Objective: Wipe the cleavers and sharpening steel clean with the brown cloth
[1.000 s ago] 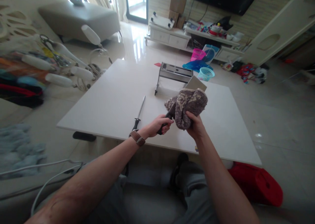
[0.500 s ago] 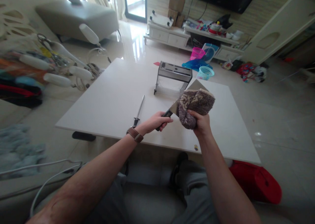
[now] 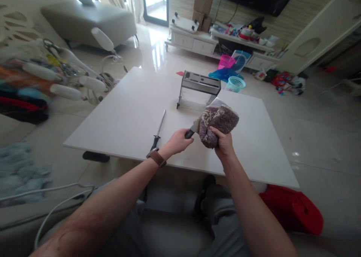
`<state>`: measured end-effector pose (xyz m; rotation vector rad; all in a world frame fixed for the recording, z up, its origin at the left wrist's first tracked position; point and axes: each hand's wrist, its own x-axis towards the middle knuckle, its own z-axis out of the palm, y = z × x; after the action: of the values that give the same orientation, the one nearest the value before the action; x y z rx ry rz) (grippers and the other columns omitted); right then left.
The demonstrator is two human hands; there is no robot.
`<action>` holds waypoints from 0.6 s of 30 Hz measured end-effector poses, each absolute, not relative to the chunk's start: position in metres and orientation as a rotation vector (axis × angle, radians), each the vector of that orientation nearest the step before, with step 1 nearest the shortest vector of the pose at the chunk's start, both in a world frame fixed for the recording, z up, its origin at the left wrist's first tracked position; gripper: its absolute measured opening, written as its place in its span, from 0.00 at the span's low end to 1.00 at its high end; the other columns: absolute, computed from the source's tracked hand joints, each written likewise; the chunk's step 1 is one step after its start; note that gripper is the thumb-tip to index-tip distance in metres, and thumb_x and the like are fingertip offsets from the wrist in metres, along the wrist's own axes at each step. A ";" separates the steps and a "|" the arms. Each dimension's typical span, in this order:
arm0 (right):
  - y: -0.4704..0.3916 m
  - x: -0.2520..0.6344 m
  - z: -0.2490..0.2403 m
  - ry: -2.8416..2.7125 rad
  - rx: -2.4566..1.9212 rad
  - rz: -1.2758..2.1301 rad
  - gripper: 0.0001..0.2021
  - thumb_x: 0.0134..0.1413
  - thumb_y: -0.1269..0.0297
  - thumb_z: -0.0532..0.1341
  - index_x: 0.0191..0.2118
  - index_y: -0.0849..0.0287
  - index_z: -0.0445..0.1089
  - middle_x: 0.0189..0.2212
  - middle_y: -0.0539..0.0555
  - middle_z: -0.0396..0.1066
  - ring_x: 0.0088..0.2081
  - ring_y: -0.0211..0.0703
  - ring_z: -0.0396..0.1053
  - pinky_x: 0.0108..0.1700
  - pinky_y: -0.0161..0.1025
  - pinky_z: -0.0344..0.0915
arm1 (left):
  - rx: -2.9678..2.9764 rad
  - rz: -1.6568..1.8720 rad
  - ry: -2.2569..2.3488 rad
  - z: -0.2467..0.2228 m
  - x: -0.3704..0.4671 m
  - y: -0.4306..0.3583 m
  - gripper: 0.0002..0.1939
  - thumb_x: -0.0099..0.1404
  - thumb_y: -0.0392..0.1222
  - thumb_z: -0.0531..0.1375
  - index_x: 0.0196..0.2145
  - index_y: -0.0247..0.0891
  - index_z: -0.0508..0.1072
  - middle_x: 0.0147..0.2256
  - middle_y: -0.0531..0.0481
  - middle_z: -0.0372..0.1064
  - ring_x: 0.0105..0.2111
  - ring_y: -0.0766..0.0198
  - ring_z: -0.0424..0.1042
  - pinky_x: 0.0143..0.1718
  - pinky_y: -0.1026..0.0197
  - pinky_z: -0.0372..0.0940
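Wide-bladed knife (image 3: 194,127) is up over the counter (image 3: 113,117), toward the near edge. Left hand (image 3: 181,140)'s wrapped around its black handle, right hand (image 3: 225,143)'s gripping a brown patterned cloth (image 3: 219,122) around the blade. Sharpening steel (image 3: 156,140) lies left of that, handle by the near edge. Slotted metal stand (image 3: 200,82)'s at the far edge, teal basket (image 3: 235,84) just past it.

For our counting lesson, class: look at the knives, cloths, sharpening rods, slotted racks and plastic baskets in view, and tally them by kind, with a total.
Knife: 1
Cloth: 1
Sharpening rod: 1
Slotted rack: 1
Baskets: 2 (pink basket, light blue basket)
Total: 6
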<state>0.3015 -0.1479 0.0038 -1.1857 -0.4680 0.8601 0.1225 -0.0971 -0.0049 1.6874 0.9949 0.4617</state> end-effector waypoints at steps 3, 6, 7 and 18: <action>-0.148 0.290 0.001 -0.478 -1.186 0.929 0.22 0.32 0.68 0.77 0.40 0.59 0.79 0.41 0.53 0.83 0.46 0.50 0.79 0.52 0.47 0.77 | 1.775 0.514 0.987 -0.003 0.126 -0.100 0.02 0.61 0.36 0.59 0.30 0.37 0.69 0.23 0.54 0.66 0.21 0.68 0.64 0.24 0.66 0.57; -0.149 0.286 -0.001 -0.472 -1.191 0.945 0.23 0.32 0.68 0.78 0.40 0.59 0.79 0.42 0.53 0.83 0.46 0.51 0.79 0.53 0.47 0.76 | 1.848 0.541 0.997 -0.004 0.126 -0.099 0.03 0.60 0.35 0.60 0.28 0.36 0.69 0.24 0.53 0.68 0.26 0.66 0.66 0.27 0.65 0.57; -0.149 0.286 -0.001 -0.469 -1.194 0.949 0.23 0.32 0.68 0.78 0.41 0.59 0.79 0.42 0.53 0.83 0.47 0.51 0.79 0.53 0.47 0.76 | 1.865 0.550 1.000 -0.005 0.126 -0.099 0.04 0.60 0.35 0.60 0.28 0.36 0.70 0.25 0.53 0.68 0.27 0.66 0.66 0.28 0.65 0.56; -0.151 0.287 -0.003 -0.457 -1.192 0.974 0.21 0.33 0.68 0.77 0.40 0.59 0.79 0.41 0.53 0.83 0.46 0.50 0.79 0.52 0.47 0.77 | 1.899 0.591 0.948 -0.007 0.125 -0.100 0.03 0.59 0.34 0.61 0.28 0.36 0.70 0.27 0.52 0.70 0.29 0.65 0.66 0.31 0.63 0.55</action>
<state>0.2867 -0.1508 -0.0028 -1.1916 -0.4569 0.9744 0.1246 -0.0997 -0.0073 1.8990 0.9480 0.5909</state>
